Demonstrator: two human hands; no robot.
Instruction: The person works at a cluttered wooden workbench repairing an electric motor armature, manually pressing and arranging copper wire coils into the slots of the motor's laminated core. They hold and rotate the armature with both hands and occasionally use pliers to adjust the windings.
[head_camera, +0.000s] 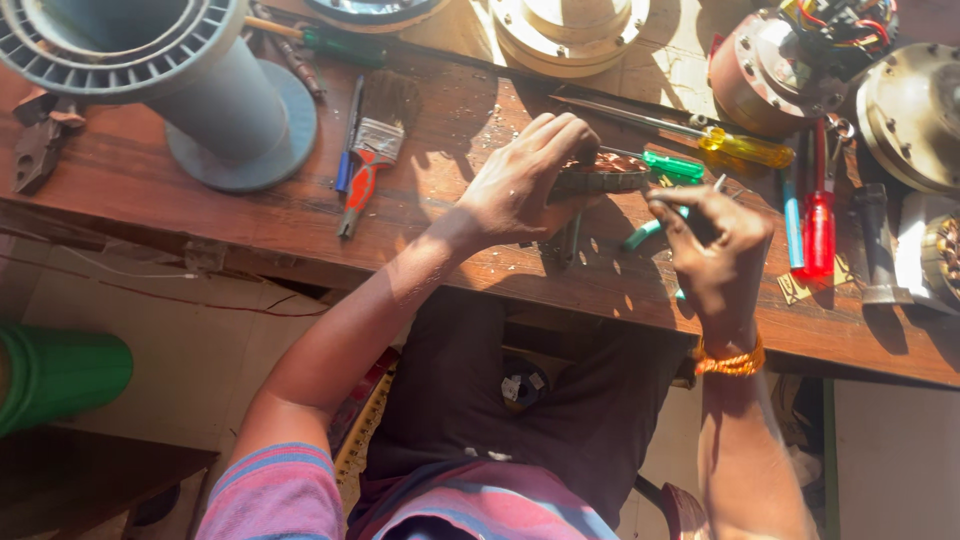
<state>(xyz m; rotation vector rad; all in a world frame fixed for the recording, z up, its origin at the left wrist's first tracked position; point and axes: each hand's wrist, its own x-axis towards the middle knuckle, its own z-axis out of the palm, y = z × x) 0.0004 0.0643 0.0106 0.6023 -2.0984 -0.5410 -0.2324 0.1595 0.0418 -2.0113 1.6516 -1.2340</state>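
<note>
The left hand (525, 185) clamps a flat, copper-wound motor part (600, 178) against the wooden table (200, 215), steadying it. The right hand (715, 255) pinches a thin green-handled tool (650, 230) toward its edge (tip hidden). 2 screwdrivers, yellow (740, 148) and red (818, 232), lie nearby, with a paintbrush (375, 145) to the left.

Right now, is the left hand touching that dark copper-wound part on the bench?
Touching. The head view shows the left hand with its fingers curled over the copper-wound part, pressing it on the wooden bench, with no gap visible between them.
</note>
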